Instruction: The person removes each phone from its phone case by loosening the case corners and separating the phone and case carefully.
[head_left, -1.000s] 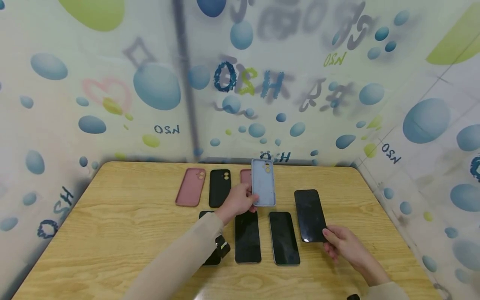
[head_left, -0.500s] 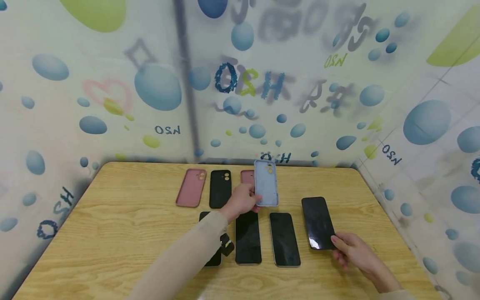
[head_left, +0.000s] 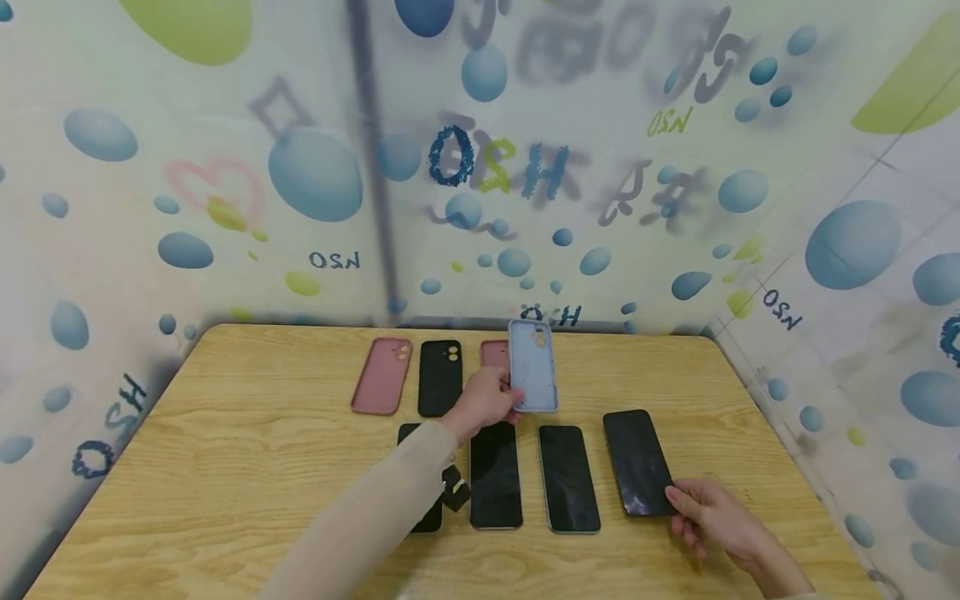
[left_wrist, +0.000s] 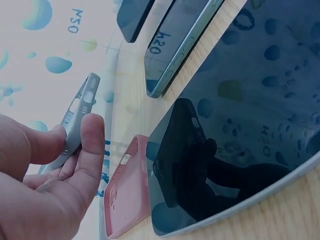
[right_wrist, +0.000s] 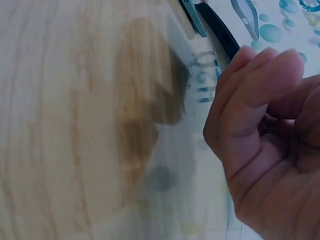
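My left hand (head_left: 483,398) pinches a light blue phone case (head_left: 533,367) by its lower left edge, between thumb and fingers. The case is raised, its hollow inner side facing me, and partly covers a pink phone case (head_left: 493,353) behind it. In the left wrist view the blue case (left_wrist: 82,112) shows edge-on above the pink one (left_wrist: 131,187). At the right, my right hand (head_left: 716,517) grips a black phone (head_left: 639,462) by its lower right corner, screen up. The right wrist view shows curled fingers (right_wrist: 260,95) with the phone's dark edge (right_wrist: 220,30) beyond.
Two phones, one in the middle (head_left: 495,479) and one to its right (head_left: 570,479), lie screen up; another (head_left: 429,518) is partly under my left forearm. A pink case (head_left: 382,375) and a black case (head_left: 440,377) lie at the back left. A patterned wall (head_left: 480,250) borders the wooden table (head_left: 247,433).
My right hand has drawn the black phone toward me and to the right, lower over the table. My left hand and the blue case have shifted slightly right, then stayed.
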